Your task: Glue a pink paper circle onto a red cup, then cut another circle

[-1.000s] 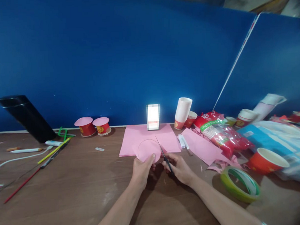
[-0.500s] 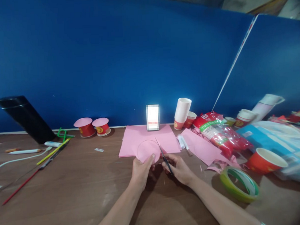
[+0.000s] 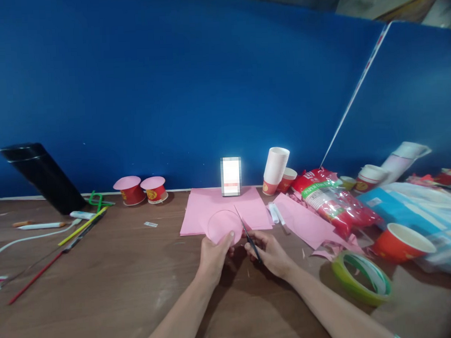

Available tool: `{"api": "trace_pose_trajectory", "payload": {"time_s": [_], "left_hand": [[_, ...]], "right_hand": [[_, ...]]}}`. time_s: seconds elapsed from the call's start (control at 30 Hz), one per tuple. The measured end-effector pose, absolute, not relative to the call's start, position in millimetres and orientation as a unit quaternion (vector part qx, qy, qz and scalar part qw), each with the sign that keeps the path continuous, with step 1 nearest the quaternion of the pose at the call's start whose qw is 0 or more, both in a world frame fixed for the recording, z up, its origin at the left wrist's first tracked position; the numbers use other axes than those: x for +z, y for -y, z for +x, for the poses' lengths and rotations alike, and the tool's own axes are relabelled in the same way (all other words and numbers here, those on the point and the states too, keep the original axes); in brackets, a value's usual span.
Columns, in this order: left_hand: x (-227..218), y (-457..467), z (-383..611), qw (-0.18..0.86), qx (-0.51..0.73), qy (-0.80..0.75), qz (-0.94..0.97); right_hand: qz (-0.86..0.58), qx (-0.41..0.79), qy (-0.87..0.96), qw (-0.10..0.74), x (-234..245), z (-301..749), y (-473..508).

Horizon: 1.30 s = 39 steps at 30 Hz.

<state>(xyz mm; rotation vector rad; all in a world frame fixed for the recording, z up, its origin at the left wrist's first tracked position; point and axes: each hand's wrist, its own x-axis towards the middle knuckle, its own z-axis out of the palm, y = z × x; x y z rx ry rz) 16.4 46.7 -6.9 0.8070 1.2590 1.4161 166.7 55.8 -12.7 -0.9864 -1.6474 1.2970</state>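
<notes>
My left hand (image 3: pixel 213 255) pinches the near edge of a round pink paper disc (image 3: pixel 223 225) held just above the wooden table. Right beside it, my right hand (image 3: pixel 269 253) grips black scissors (image 3: pixel 248 234), whose blades point up and away along the disc's right edge. Under and behind the disc lies a stack of pink paper sheets (image 3: pixel 212 204).
Two upturned red cups with pink paper tops (image 3: pixel 141 189) stand at the blue wall. A stack of paper cups (image 3: pixel 275 170), a red plastic bag (image 3: pixel 329 199), a red cup (image 3: pixel 400 242) and a green tape roll (image 3: pixel 361 276) lie right. Pencils and sticks (image 3: pixel 69 233) lie left.
</notes>
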Motion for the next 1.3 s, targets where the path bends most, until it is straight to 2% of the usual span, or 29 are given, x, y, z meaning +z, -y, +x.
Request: {"api": "trace_pose_trajectory", "payload": {"time_s": [1.3], "left_hand": [[-7.2, -46.7, 15.8, 0.525, 0.597, -0.511, 0.327]], "right_hand": [[-0.402, 0.511, 0.647, 0.397, -14.6, 166.5, -55.8]]}}
